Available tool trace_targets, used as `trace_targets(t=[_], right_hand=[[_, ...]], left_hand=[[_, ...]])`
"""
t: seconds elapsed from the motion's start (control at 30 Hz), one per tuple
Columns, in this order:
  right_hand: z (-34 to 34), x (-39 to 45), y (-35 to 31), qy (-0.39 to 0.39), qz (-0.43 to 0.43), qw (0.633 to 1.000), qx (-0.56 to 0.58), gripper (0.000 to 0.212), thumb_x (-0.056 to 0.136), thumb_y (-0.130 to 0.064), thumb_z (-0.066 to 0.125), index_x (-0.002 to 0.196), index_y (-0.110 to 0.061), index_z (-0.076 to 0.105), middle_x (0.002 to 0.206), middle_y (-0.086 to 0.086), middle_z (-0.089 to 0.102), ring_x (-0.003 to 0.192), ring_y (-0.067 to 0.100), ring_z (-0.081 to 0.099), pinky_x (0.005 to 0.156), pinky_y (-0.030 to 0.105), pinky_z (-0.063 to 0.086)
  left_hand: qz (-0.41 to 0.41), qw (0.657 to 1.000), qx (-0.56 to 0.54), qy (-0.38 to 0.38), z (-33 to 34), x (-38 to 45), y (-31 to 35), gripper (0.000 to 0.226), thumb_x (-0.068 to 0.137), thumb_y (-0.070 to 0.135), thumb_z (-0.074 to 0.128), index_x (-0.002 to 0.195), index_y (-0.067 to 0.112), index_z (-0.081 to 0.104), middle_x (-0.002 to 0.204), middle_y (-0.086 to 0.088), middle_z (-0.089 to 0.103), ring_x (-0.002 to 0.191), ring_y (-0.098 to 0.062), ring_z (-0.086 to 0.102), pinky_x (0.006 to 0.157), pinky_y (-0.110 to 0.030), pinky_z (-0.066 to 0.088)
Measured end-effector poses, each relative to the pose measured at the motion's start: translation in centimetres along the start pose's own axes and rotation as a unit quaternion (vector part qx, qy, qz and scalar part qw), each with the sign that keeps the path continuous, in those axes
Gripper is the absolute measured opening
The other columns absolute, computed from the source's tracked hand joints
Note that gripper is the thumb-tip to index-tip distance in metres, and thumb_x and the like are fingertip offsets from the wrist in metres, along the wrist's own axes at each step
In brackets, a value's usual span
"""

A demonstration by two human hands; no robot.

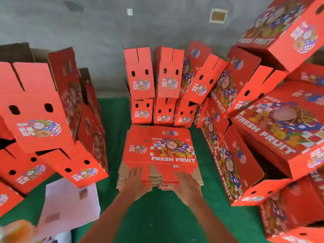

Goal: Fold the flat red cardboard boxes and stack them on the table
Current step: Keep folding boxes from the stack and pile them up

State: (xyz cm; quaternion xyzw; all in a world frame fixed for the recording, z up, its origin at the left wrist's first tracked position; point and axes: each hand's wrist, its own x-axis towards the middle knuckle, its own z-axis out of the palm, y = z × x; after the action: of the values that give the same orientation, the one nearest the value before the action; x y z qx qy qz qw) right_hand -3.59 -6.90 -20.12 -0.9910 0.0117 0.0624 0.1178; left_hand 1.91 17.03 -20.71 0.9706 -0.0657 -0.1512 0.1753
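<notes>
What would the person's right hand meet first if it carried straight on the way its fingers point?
The right hand points forward, with fingers open, at the near edge of the flat box stack. It would probably meet the top box's front flap first, though depth is unclear.

a grey, rough-finished wall [98,28] is seen across the far side of the scene, mottled with darker patches. a small white plate [130,11] is fixed high on it near the centre, and a square, pale-framed panel with a brown inset [218,15] is set further right. a green, felt-like surface [157,213] is laid over the near and central area, ending at a straight far edge just short of the wall. white sheets [70,206] are noted on it at near left. lighting is even and bright; no hard shadows are observed.
</notes>
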Motion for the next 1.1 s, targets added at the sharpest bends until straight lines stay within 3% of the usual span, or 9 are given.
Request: trace_targets(t=[0.1,0.2,0.3,0.4,0.53,0.73,0.87,0.97,1.1], right_hand=[[2.6,0.6,1.6,-0.073,0.013,0.997,-0.020,0.069,0.101,-0.065,0.044,0.162,-0.038,0.025,0.170,0.002,0.023,0.156,0.025,0.024,0.126,0.047,0.025],[4.0,1.4,2.1,-0.084,0.011,0.996,-0.038,0.067,0.102,-0.057,0.051,0.161,-0.036,0.028,0.170,0.004,0.022,0.155,0.027,0.024,0.126,0.047,0.024],[4.7,2.4,1.9,-0.080,0.005,0.995,-0.057,0.065,0.104,-0.051,0.051,0.162,-0.035,0.026,0.169,0.006,0.023,0.154,0.029,0.025,0.126,0.046,0.027],[5.0,2.6,1.8,-0.071,0.016,0.996,-0.047,0.063,0.105,-0.047,0.052,0.161,-0.034,0.027,0.170,0.007,0.020,0.155,0.031,0.023,0.125,0.047,0.029],[5.2,2.5,1.9,-0.070,0.010,0.996,-0.050,0.064,0.105,-0.045,0.051,0.162,-0.032,0.025,0.171,0.006,0.018,0.157,0.029,0.017,0.126,0.048,0.027],[5.2,2.2,2.0,-0.081,0.010,0.995,-0.051,0.069,0.106,-0.048,0.048,0.164,-0.032,0.016,0.174,0.003,0.002,0.160,0.028,0.008,0.128,0.049,0.022],[5.6,2.1,2.1,-0.081,0.007,0.995,-0.054,0.070,0.105,-0.050,0.047,0.165,-0.033,0.014,0.174,0.002,0.000,0.160,0.028,0.008,0.128,0.048,0.020],[6.0,1.6,2.4,-0.075,0.001,0.995,-0.059,0.069,0.106,-0.051,0.045,0.165,-0.033,0.014,0.174,0.002,0.003,0.160,0.026,0.008,0.129,0.046,0.019],[6.3,0.3,2.5,-0.065,0.002,0.996,-0.059,0.070,0.106,-0.051,0.046,0.165,-0.032,0.014,0.174,0.001,0.004,0.160,0.025,0.007,0.129,0.045,0.017]], left_hand=[[-0.034,0.997,0.062,-0.025,2.1,1.1,-0.9,0.103,0.090,0.053,0.072,0.164,0.021,0.008,0.173,-0.008,0.001,0.160,-0.033,0.001,0.126,-0.054,0.013],[-0.041,0.992,0.121,0.018,2.3,1.7,-2.0,0.082,0.097,0.043,0.067,0.161,0.022,0.020,0.169,-0.005,0.023,0.157,-0.027,0.020,0.126,-0.049,0.022],[-0.013,0.986,0.148,0.069,1.7,2.3,-2.8,0.062,0.099,0.048,0.061,0.150,0.021,0.038,0.155,-0.001,0.045,0.145,-0.022,0.039,0.120,-0.043,0.031],[0.024,0.980,0.190,0.062,1.3,3.0,-3.2,0.062,0.097,0.055,0.060,0.144,0.017,0.046,0.147,-0.001,0.050,0.139,-0.021,0.044,0.119,-0.043,0.034],[0.068,0.962,0.262,0.044,1.2,3.7,-3.8,0.069,0.099,0.062,0.050,0.148,0.013,0.047,0.154,-0.005,0.043,0.143,-0.023,0.041,0.121,-0.044,0.035],[0.085,0.963,0.251,0.046,0.5,4.5,-4.6,0.073,0.101,0.069,0.033,0.155,0.020,0.038,0.164,-0.009,0.032,0.151,-0.028,0.030,0.123,-0.049,0.031],[0.088,0.972,0.217,-0.006,0.8,5.4,-4.3,0.089,0.095,0.063,0.057,0.160,0.016,0.019,0.171,-0.019,0.005,0.159,-0.036,0.004,0.129,-0.047,0.011],[0.101,0.969,0.226,0.003,1.3,5.1,-5.0,0.089,0.098,0.062,0.049,0.163,0.014,0.012,0.171,-0.021,0.005,0.159,-0.036,0.004,0.129,-0.043,0.009],[0.123,0.970,0.208,0.021,1.1,3.0,-5.2,0.077,0.105,0.058,0.032,0.165,0.014,0.011,0.171,-0.020,0.012,0.159,-0.036,0.012,0.129,-0.046,0.019]])
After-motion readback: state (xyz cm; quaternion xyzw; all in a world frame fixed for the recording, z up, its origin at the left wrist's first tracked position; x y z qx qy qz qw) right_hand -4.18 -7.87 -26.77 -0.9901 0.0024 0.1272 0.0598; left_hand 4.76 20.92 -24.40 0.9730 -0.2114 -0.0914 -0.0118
